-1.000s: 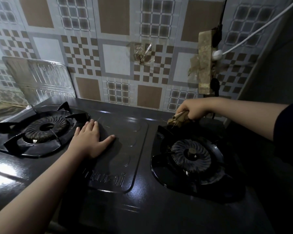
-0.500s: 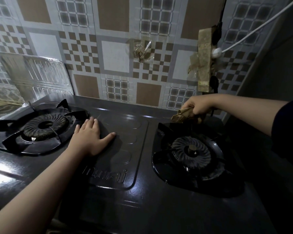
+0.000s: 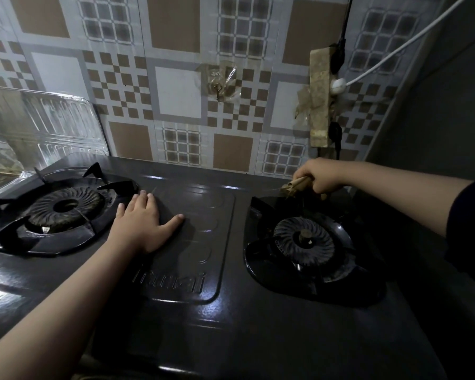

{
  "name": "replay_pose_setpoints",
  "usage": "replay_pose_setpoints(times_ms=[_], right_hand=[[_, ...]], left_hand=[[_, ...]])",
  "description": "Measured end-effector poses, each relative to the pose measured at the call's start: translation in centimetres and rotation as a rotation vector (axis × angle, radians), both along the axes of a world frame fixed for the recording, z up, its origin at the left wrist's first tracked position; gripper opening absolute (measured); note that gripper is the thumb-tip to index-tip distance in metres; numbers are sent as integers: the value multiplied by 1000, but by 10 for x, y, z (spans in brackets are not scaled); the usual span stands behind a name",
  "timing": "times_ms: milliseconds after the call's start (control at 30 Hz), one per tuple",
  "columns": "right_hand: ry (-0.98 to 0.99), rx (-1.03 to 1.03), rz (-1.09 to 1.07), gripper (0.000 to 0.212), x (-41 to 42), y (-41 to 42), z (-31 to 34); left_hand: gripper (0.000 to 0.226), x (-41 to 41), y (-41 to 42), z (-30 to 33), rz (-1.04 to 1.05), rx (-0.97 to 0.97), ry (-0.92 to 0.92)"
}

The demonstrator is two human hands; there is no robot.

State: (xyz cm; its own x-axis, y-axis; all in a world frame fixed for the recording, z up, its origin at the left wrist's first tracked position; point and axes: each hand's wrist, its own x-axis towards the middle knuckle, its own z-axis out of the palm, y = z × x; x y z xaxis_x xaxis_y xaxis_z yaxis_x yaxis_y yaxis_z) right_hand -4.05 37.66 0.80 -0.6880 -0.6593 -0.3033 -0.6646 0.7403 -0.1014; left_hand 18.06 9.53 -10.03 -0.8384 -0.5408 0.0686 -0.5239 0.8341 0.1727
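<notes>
— Grip on the right side, how does it stand?
— Right hand (image 3: pixel 322 175) has its fingers curled tight round a tan bundle (image 3: pixel 295 185), at the far edge of the right burner (image 3: pixel 303 239).
— And the other?
— Left hand (image 3: pixel 143 220) lies flat, fingers straight and thumb spread, pressing on the raised middle panel of the stove (image 3: pixel 231 338); its grip holds nothing.
— What's the surface like?
— Glossy black metal, with embossed lettering near the wrist and light glinting off it. The left burner (image 3: pixel 63 207) sits under a pronged pan support, just left of that hand.
— And the room?
— Dim. A wall (image 3: pixel 176 100) of brown-and-white patterned tiles rises behind the stove. A foil splash guard (image 3: pixel 52 124) leans at far left, and a taped-up power strip (image 3: pixel 320 100) hangs at far right with a white cable (image 3: pixel 395 48) plugged in.
— The bundle itself?
— Small, dull tan, crumpled or stringy, sticking out leftward from the fist, low over the burner's rim. What it's made of, I cannot tell.
</notes>
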Motion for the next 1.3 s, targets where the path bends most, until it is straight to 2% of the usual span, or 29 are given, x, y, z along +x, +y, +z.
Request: replay_pose_setpoints(times_ms=[133, 400, 500, 633, 833, 1067, 1233, 1300], right_hand=[[37, 61, -15, 39, 7, -3, 4], [6, -26, -134, 32, -1, 4, -1], [13, 22, -207, 28, -8, 19, 2], [-10, 44, -282, 35, -5, 51, 4], [50, 94, -270, 26, 16, 48, -1], [-20, 59, -442, 29, 23, 76, 4], [23, 41, -518, 9, 38, 71, 0], [32, 35, -561, 10, 40, 71, -2]], left_hand=[[97, 0, -1, -1, -3, 2, -6], [97, -1, -3, -3, -9, -4, -9], [97, -1, -2, -3, -7, 0, -4], [96, -3, -4, -3, -5, -12, -10], [96, -2, -4, -4, -1, -5, -24], [97, -3, -6, -4, -1, -6, -26], [97, -2, -4, -3, -6, -6, -20], [98, -2, -4, -3, -8, -10, -22]])
